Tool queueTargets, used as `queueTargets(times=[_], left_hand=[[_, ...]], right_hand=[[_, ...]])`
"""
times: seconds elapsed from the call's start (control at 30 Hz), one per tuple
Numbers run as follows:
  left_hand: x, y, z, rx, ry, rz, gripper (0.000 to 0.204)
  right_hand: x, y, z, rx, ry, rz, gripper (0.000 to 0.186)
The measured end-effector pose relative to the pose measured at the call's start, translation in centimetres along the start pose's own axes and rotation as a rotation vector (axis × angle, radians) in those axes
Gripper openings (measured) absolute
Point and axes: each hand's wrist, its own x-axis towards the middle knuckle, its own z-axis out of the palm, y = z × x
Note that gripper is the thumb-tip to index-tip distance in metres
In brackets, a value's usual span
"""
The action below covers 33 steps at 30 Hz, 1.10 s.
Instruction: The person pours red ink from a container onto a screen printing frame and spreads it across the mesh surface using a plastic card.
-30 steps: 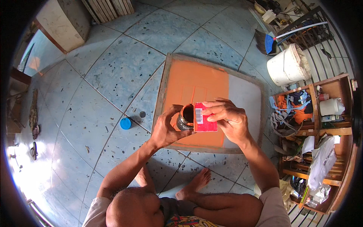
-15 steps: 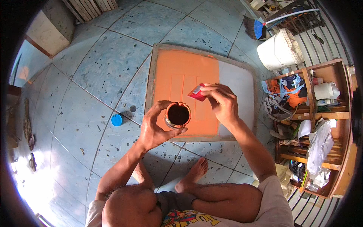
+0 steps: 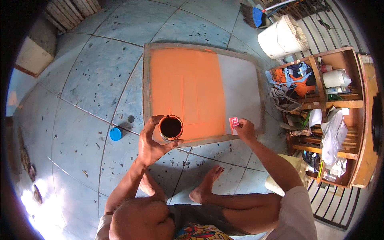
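My left hand (image 3: 147, 146) grips an open jar (image 3: 171, 128) with orange smears round its rim and a dark inside. It is held above the near left part of a flat framed screen (image 3: 146, 92). An orange coating (image 3: 164, 80) covers the screen's left and middle, and its right side is pale grey. My right hand (image 3: 245, 131), closed, pinches a small red-and-white card (image 3: 234, 122) over the pale part near the screen's front edge. The card is apart from the jar. Left of the screen a round blue lid (image 3: 115, 134) lies on the tiles.
On the right stands a wooden shelf unit (image 3: 350, 105) holding rags, bottles and plastic bags. Beyond it are a white bucket (image 3: 280, 40) and a broom (image 3: 254, 17). My bare feet (image 3: 204, 188) are on the blue tiled floor (image 3: 88, 104) just before the screen.
My right hand has moved right and toward me with the card, away from the jar, and the card has turned. The whole view has shifted slightly; my left hand still holds the jar.
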Motion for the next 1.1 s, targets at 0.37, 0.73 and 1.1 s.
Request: queueTargets(times=[0.37, 0.73, 1.1], left_hand=[[0.8, -1.0, 2.1, -0.017, -0.153, 0.051, 0.072], [0.0, -1.2, 0.8, -0.067, -0.108, 0.011, 0.069], [0.8, -0.4, 1.1, -0.096, -0.081, 0.026, 0.067]], right_hand=[[-1.7, -1.4, 3.8, -0.018, 0.248, 0.185, 0.019], [-1.7, -3.1, 5.8, -0.165, 0.295, 0.180, 0.013], [-2.4, -9.3, 10.4, -0.040, 0.500, -0.037, 0.012]])
